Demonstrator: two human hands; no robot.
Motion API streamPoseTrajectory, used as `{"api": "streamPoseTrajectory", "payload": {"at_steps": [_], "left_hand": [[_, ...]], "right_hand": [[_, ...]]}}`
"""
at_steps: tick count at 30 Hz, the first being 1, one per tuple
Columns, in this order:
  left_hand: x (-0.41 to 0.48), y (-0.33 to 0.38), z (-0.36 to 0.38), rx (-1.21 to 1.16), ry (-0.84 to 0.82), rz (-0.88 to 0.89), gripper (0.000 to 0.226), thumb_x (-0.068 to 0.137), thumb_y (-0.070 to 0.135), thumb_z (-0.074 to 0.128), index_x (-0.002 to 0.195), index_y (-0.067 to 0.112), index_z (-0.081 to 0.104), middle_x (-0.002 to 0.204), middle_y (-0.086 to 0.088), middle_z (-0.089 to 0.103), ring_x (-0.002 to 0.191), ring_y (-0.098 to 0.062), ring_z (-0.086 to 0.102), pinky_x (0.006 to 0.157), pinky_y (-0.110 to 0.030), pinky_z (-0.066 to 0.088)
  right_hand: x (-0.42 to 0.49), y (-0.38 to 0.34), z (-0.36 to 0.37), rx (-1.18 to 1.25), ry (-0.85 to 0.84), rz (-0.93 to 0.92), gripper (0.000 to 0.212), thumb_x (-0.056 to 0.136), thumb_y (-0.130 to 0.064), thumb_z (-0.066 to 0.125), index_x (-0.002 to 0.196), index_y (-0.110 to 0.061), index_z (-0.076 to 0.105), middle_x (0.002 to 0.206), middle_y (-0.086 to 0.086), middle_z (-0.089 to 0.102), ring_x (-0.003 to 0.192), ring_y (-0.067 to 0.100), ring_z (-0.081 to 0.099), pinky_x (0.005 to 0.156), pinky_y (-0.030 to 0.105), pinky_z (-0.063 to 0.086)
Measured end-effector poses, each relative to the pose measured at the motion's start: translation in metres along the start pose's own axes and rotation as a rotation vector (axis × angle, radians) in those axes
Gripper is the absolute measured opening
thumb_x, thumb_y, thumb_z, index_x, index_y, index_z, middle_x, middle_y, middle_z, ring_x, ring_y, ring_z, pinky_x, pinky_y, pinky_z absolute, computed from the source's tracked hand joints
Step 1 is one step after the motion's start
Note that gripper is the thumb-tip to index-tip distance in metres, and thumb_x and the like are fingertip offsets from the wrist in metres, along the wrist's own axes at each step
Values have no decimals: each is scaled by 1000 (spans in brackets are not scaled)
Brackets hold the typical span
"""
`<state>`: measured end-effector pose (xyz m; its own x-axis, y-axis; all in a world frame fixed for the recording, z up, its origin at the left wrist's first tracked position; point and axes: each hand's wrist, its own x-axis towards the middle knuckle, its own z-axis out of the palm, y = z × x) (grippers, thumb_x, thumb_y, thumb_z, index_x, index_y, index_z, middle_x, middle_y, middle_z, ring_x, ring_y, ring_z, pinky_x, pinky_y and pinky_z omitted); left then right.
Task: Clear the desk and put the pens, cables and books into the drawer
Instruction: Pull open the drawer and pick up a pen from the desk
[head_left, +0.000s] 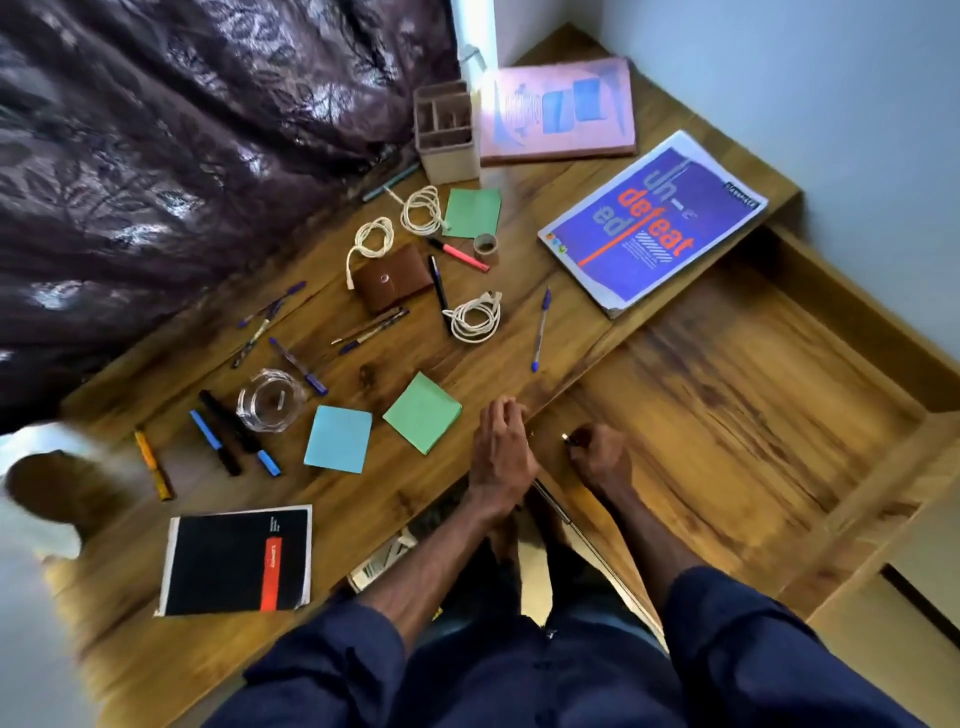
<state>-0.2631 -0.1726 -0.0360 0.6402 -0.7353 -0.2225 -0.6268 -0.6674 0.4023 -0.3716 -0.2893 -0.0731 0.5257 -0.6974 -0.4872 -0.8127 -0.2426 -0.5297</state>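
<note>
My right hand (597, 457) is inside the open wooden drawer (727, 415), fingers curled round a small dark pen-like object (569, 439) with a shiny tip. Beside it, my left hand (501, 447) rests on the desk edge with relaxed fingers, holding nothing. Several pens lie over the desk (395, 493): a blue pen (540, 327), a pink marker (460, 253), a black pen (439, 288), and markers (228, 441) at the left. Three coiled white cables (371, 239) (423, 208) (472, 317) lie mid-desk. There is a blue book (654, 223), a pink book (561, 109) and a black notebook (239, 561).
A brown wallet (395, 278), a glass ashtray (270, 400), sticky note pads (337, 439) (423, 413) (472, 213), a tape roll (485, 244) and a pen holder (447, 132) also sit on the desk. Purple bedding (182, 130) borders the desk's far left side.
</note>
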Motion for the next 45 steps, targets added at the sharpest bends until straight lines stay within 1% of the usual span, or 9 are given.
{"api": "streamPoseTrajectory", "payload": {"at_steps": [3, 7, 16, 23, 27, 31, 38, 42, 45], "left_hand": [[1, -1, 2, 32, -15, 7, 52, 88, 14, 65, 137, 14, 49, 141, -7, 47, 127, -17, 48, 104, -29, 50], [3, -1, 2, 51, -22, -3, 53, 87, 15, 65, 137, 13, 49, 140, -7, 47, 126, -17, 49, 104, -28, 50], [1, 3, 1, 62, -27, -11, 55, 88, 15, 65, 139, 15, 46, 142, -6, 44, 128, -16, 46, 104, -26, 50], [0, 1, 1, 60, -20, -6, 52, 88, 14, 63, 138, 16, 47, 142, -5, 44, 129, -16, 46, 103, -23, 47], [-3, -1, -2, 34, -23, 16, 49, 89, 13, 62, 136, 16, 50, 141, -4, 45, 129, -14, 46, 101, -21, 48], [-3, -8, -13, -66, -33, 15, 40, 91, 12, 63, 130, 15, 56, 132, 0, 54, 122, -12, 53, 100, -23, 52], [-16, -47, -53, -186, 137, -110, 28, 92, 9, 60, 119, 16, 63, 122, -1, 62, 113, -15, 60, 98, -32, 54], [-25, -92, -77, -215, 192, -199, 27, 91, 8, 59, 116, 16, 64, 124, -1, 63, 115, -19, 60, 96, -35, 52], [-30, -126, -99, -254, 251, -292, 21, 90, 9, 60, 110, 12, 66, 118, -3, 65, 111, -22, 62, 92, -39, 52]], "right_hand": [[5, 7, 6, -26, -19, -3, 17, 92, -15, 64, 103, -6, 74, 100, 13, 75, 91, 26, 71, 64, 23, 43], [7, 14, 6, -56, -35, -25, 21, 94, -18, 62, 108, -5, 72, 105, 13, 74, 94, 28, 70, 73, 33, 56], [4, 21, 1, -40, -72, -98, 23, 94, -18, 64, 112, -4, 70, 112, 14, 71, 100, 25, 67, 81, 32, 55], [1, 23, -5, 56, -40, 10, 42, 88, -32, 75, 121, -8, 64, 114, 8, 66, 104, 24, 64, 87, 41, 56], [-5, 15, -11, 195, 162, -162, 24, 84, -24, 79, 96, -8, 67, 91, 7, 67, 82, 21, 65, 73, 42, 56], [-9, -18, -14, 332, 271, -386, 25, 83, -27, 81, 79, -12, 63, 73, 0, 62, 64, 15, 58, 59, 37, 53], [-15, -96, 12, 383, 133, -625, 24, 84, -31, 80, 81, -17, 61, 72, -4, 59, 62, 14, 56, 54, 34, 50], [-19, -147, 31, 328, 75, -720, 20, 82, -27, 82, 83, -16, 65, 71, -6, 60, 61, 10, 55, 55, 22, 44], [-22, -182, 45, 265, 55, -741, 19, 81, -23, 81, 82, -12, 65, 68, -3, 59, 59, 14, 54, 57, 32, 45]]}}
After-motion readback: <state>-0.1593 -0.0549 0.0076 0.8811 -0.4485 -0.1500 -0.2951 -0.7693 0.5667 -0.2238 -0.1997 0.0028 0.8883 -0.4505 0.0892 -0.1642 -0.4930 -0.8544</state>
